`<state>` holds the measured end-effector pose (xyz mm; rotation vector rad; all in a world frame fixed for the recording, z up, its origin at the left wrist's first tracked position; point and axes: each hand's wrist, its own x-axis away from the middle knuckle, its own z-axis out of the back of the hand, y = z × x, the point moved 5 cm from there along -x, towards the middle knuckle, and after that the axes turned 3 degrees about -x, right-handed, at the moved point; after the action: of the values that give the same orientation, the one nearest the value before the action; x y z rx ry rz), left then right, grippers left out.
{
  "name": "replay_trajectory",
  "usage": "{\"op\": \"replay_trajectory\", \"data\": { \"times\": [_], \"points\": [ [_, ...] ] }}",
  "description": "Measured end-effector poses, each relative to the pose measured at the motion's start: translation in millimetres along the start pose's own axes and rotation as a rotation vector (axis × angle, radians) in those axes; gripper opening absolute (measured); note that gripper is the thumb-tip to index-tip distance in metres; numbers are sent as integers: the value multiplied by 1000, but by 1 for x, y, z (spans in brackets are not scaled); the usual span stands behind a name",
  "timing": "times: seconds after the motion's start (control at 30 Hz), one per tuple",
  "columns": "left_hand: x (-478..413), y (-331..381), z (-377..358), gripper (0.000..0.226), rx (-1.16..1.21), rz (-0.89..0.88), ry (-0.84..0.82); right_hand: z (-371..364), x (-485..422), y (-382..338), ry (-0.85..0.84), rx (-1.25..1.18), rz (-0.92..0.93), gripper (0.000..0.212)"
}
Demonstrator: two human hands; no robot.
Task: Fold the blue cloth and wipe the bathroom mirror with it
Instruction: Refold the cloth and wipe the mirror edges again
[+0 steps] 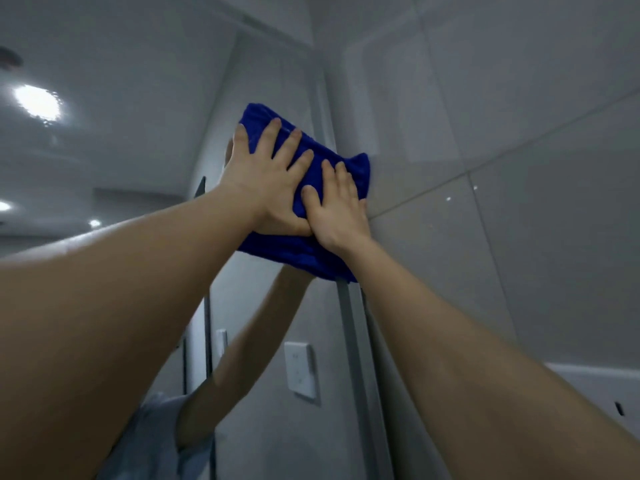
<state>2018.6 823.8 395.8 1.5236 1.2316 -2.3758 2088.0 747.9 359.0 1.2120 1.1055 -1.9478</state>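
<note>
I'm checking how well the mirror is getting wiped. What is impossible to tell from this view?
- Glass under the cloth: covered by cloth and both hands, left and right.
- Mirror's left and bottom parts: cut off by the frame edges and hidden behind the arms.
- Streaks or smears: too blurred and dim.

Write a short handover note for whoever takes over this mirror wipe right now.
Left hand: flat, fingers spread, pressing the folded blue microfibre cloth against the glass.
Right hand: flat on the cloth beside the left, thumbs overlapping.
Cloth: high on the frameless bathroom mirror, at its right edge beside the grey tiled wall.
Done: cloth folded, wiping under way.
Left: how much glass is already wiped cannot be told; cover the rest below and to the left.
</note>
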Motion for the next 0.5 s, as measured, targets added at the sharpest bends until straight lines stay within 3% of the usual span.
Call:
{"op": "replay_trajectory", "data": {
  "times": [0.5],
  "points": [
    [130,47,-25,95,99,-328,-119,-59,166,3,28,-34,-385,58]
  ]
}}
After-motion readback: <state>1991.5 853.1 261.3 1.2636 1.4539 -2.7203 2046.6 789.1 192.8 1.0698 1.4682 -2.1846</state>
